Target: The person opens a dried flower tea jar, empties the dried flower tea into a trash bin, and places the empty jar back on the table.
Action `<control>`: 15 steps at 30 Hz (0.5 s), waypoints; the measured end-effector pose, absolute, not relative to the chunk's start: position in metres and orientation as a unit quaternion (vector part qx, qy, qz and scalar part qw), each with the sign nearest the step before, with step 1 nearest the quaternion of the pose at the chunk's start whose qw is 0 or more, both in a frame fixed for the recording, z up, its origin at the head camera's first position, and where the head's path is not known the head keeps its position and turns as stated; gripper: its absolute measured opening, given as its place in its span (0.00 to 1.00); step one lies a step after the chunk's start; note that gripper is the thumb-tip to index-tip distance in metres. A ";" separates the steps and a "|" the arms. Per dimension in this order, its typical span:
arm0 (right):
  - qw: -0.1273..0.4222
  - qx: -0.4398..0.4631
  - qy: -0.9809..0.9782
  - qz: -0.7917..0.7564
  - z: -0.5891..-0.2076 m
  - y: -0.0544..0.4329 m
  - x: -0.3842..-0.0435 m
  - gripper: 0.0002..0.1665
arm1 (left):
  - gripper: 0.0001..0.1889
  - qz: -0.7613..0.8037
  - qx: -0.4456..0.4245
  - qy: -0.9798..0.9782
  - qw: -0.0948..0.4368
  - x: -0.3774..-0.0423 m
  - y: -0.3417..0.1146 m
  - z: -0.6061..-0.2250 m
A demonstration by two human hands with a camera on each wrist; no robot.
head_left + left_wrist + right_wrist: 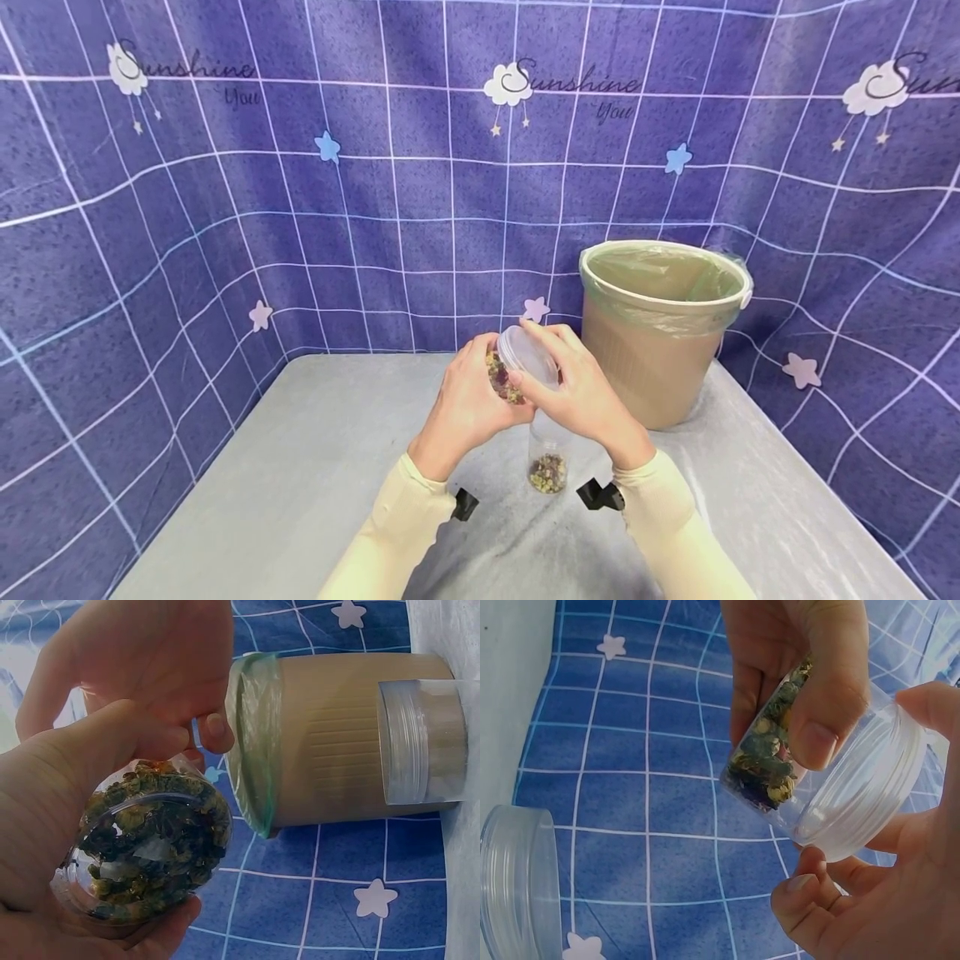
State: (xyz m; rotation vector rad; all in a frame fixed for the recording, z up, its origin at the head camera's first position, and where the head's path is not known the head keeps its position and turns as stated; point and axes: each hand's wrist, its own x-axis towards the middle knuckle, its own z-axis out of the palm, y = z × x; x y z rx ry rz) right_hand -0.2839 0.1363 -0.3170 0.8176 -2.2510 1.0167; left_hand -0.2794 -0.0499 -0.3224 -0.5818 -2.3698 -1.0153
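My left hand (471, 396) grips a clear plastic jar (769, 754) partly filled with dried flowers (154, 832), held tilted above the table. The fingers and thumb of my right hand (577, 387) pinch the rim of a translucent screw lid (866, 787), which sits on the mouth of that jar. Whether the lid is tight or loose, I cannot tell. Below the hands a second clear jar (548, 471) stands upright on the table, with dried flowers at its bottom. Its upper part is partly hidden by my right hand in the head view.
A beige bin (648, 358) with a green plastic liner stands at the back right of the grey-covered table (315, 467). Blue grid-patterned cloth (420, 183) hangs behind and at both sides. Small black pieces (600, 494) show beside both wrists.
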 end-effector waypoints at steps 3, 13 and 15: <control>0.266 0.306 -0.834 0.374 -0.315 0.137 -0.284 0.41 | 0.46 -0.374 -0.214 -0.868 0.248 -0.280 -0.050 -0.322; 0.267 0.325 -0.829 0.370 -0.314 0.138 -0.284 0.41 | 0.45 -0.374 -0.220 -0.867 0.247 -0.281 -0.050 -0.322; 0.267 0.328 -0.829 0.367 -0.314 0.138 -0.283 0.41 | 0.45 -0.374 -0.222 -0.865 0.249 -0.281 -0.051 -0.323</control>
